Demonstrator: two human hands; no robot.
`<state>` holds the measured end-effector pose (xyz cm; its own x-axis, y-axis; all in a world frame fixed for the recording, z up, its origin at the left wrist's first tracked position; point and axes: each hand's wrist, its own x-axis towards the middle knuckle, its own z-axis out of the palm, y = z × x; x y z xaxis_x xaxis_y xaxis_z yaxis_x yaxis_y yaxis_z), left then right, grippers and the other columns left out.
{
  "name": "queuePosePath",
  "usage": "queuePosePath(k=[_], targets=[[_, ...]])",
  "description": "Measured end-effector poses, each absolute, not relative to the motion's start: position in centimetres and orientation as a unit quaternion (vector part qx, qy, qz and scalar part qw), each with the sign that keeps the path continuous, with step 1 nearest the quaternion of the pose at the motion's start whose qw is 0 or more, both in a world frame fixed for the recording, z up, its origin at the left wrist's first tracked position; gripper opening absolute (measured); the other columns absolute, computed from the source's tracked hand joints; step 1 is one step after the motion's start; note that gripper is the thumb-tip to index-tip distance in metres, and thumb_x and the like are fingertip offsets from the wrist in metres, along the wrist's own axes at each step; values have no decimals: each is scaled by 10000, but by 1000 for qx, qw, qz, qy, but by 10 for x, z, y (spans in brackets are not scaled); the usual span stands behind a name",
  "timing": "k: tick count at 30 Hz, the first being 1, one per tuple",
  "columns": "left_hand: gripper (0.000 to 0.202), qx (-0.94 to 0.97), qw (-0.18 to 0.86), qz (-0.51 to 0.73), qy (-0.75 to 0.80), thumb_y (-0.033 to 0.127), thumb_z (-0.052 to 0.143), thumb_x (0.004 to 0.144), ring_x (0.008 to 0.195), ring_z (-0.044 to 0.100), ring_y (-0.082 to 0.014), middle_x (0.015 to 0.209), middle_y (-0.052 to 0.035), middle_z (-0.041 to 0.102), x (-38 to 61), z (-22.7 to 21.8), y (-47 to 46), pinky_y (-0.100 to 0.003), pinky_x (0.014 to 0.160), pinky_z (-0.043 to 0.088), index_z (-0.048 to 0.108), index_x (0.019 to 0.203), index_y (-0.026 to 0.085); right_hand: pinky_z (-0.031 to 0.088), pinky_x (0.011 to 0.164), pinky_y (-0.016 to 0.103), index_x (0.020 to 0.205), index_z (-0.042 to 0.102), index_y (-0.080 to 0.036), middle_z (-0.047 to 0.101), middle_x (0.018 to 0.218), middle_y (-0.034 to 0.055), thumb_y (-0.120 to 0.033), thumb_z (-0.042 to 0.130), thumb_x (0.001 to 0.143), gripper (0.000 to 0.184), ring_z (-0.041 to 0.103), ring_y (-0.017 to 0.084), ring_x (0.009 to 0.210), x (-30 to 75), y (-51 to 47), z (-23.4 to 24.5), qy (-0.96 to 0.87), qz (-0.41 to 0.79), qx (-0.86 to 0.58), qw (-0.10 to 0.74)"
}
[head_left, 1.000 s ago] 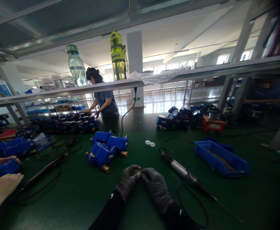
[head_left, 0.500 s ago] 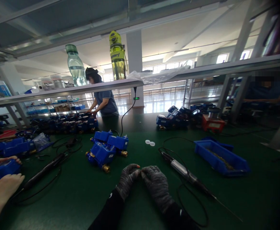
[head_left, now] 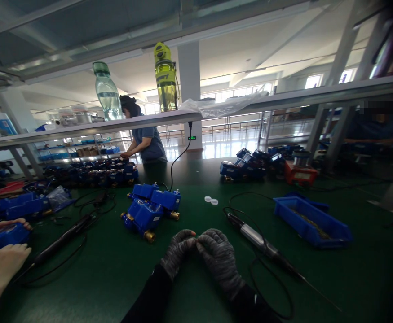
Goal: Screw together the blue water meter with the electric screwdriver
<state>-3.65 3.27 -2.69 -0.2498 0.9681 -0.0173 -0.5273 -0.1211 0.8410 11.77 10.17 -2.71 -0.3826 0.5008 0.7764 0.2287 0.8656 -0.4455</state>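
My left hand [head_left: 180, 251] and my right hand [head_left: 218, 255], both in grey gloves, meet fingertip to fingertip low over the green table [head_left: 115, 282]. Each is closed in a pinch; whatever lies between the fingertips is too small or hidden to make out. Just beyond them, to the left, sits a cluster of blue box-shaped units with brass fittings [head_left: 145, 213]. Two small white caps [head_left: 211, 200] lie flat on the table ahead of my hands. To the right of my right hand rests a corded electric screwdriver [head_left: 258, 240] with a long thin bit.
A blue bin [head_left: 312, 222] with small brass-coloured parts stands at the right. Another black corded screwdriver [head_left: 63, 237] lies at the left, near a co-worker's hands [head_left: 7, 258] on a blue unit. A shelf with bottles [head_left: 165, 80] crosses above. Another person [head_left: 145, 139] stands behind the table.
My hands keep their fingertips together and have barely moved. The co-worker's near hand at the left has shifted slightly left.
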Motion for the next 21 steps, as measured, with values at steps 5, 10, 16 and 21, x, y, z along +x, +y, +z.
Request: queuePosePath(k=[5, 10, 16, 21], targets=[[454, 249, 626, 666, 321, 223, 999, 592, 933, 690, -217, 989, -89, 740, -38, -21, 27, -319, 893, 520, 771, 978, 151, 463, 979, 420, 951, 708, -239, 674, 1014, 21, -177, 626, 972, 105, 576, 260, 1058, 115, 101, -25, -799, 114, -152, 571], [394, 237, 683, 639, 263, 186, 994, 599, 947, 658, -184, 951, -64, 707, -40, -20, 27, -309, 940, 500, 772, 924, 153, 466, 982, 436, 970, 698, -256, 672, 1002, 10, -171, 628, 983, 111, 576, 256, 1038, 114, 97, -25, -800, 134, -137, 568], [347, 239, 691, 635, 248, 158, 966, 643, 941, 647, -179, 941, -62, 693, -41, -22, 27, -297, 925, 496, 767, 928, 144, 455, 994, 449, 977, 691, -257, 670, 1004, 4, -171, 629, 982, 105, 574, 255, 1042, 114, 97, -28, -804, 137, -146, 561], [352, 255, 668, 642, 277, 157, 958, 644, 911, 664, -203, 926, -75, 703, -42, -23, 27, -306, 879, 507, 768, 939, 137, 451, 998, 443, 950, 690, -248, 669, 989, 5, -167, 624, 973, 107, 571, 252, 1039, 114, 99, -28, -805, 133, -149, 559]])
